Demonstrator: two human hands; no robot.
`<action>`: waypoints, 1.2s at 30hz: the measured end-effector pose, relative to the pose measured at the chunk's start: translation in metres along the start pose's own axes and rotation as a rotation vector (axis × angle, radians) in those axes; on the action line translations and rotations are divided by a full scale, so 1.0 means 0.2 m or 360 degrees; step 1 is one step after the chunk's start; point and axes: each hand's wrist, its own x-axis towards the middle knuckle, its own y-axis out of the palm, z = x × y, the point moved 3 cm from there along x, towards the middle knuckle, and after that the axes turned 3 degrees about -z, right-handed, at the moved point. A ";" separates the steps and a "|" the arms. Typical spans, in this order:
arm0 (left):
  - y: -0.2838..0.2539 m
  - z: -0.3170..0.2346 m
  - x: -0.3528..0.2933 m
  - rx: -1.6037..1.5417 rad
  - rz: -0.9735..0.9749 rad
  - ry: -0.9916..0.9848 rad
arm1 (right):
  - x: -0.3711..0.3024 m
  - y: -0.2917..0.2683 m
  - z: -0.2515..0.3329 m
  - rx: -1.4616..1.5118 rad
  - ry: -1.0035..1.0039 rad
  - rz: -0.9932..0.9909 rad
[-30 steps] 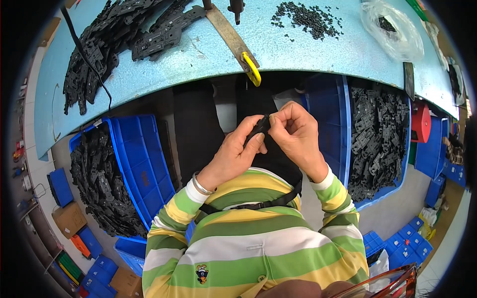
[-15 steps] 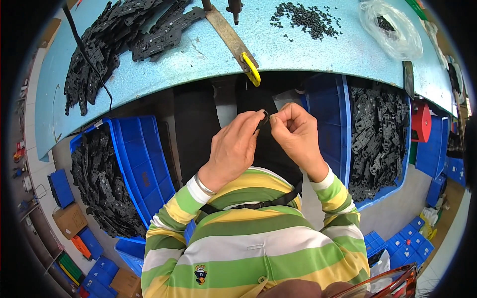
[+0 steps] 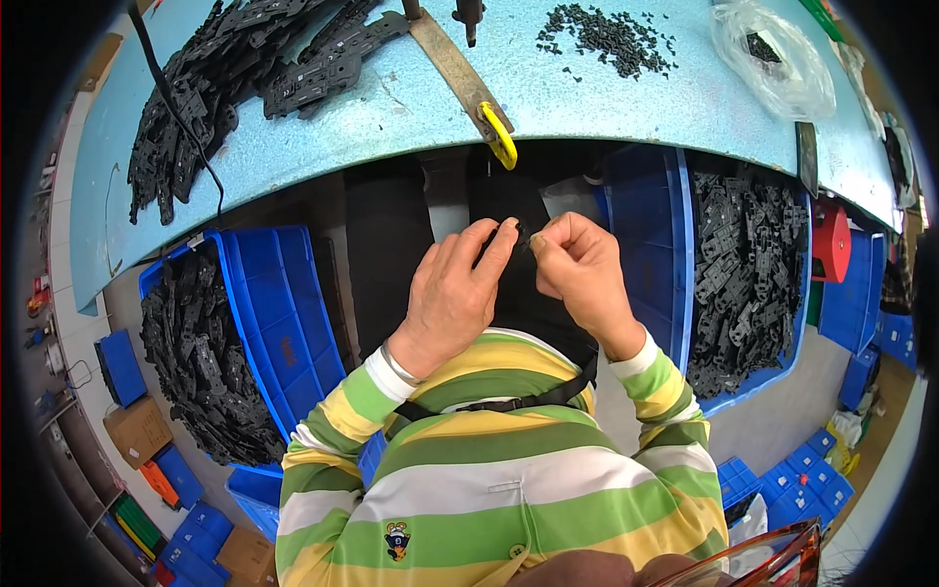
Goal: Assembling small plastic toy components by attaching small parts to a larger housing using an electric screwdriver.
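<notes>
Above my lap, in front of dark trousers, both hands meet at a small black plastic piece (image 3: 521, 233). My left hand (image 3: 458, 284) pinches it between thumb and fingertips; much of the piece is hidden by the fingers. Touching its right side, my right hand (image 3: 582, 269) is closed, with thumb and forefinger pressed together. Whatever those fingers grip is too small to make out. On the blue tabletop beyond lie a heap of flat black plastic parts (image 3: 313, 78) at the left and a scatter of tiny black pieces (image 3: 616, 41) right of centre.
A metal bar with a yellow handle (image 3: 499, 137) juts over the table's near edge. Blue crates of black parts stand at my left (image 3: 284, 323) and right (image 3: 685, 264). A clear plastic bag (image 3: 773, 68) lies at the far right, and a black cable (image 3: 176, 108) crosses the left.
My left fingers have shifted slightly around the black piece, the hand turning a little. My right hand has moved slightly left and stays pinched. The piles look the same.
</notes>
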 end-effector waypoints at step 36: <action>-0.06 0.04 0.07 -0.1106 -0.0197 -0.0295 | 0.02 0.16 0.12 0.0098 -0.0790 -0.0045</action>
